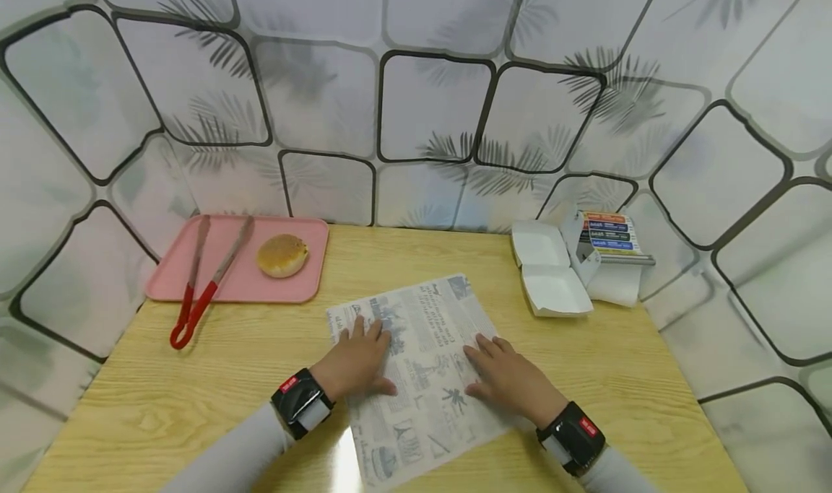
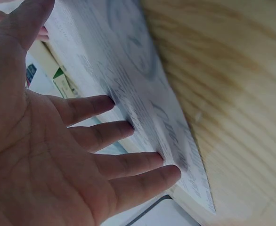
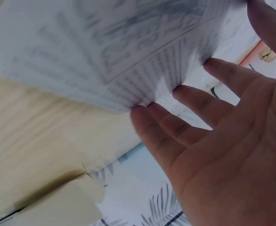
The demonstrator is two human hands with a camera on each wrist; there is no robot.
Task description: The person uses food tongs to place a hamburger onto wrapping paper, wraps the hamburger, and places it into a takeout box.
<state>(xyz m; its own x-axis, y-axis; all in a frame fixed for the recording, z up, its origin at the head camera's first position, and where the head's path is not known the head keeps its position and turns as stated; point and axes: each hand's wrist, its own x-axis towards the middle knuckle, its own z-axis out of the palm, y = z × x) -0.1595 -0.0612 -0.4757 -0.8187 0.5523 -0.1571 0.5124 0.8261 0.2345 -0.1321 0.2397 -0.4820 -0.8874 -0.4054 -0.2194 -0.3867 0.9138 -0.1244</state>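
Observation:
A sheet of newsprint-patterned food wrapping paper (image 1: 422, 377) lies flat at an angle on the wooden table. On its left side rests my left hand (image 1: 359, 359), fingers spread and fingertips touching the paper. My right hand (image 1: 510, 379) is at the right edge, its fingers extended onto the sheet. Both wrist views show the palms from below: the left hand's fingertips (image 2: 172, 173) meet the printed surface, and so do the right hand's fingertips (image 3: 140, 113). Neither hand grips anything.
At the back left, a pink tray (image 1: 269, 291) bears a bun (image 1: 282, 255) and red-handled tongs (image 1: 208, 291), whose handles overhang its front edge. An opened white takeout box (image 1: 555, 289) stands at the back right, beside a dispenser (image 1: 611, 251) with colored label strips. Patterned curtains (image 1: 432, 107) surround the table.

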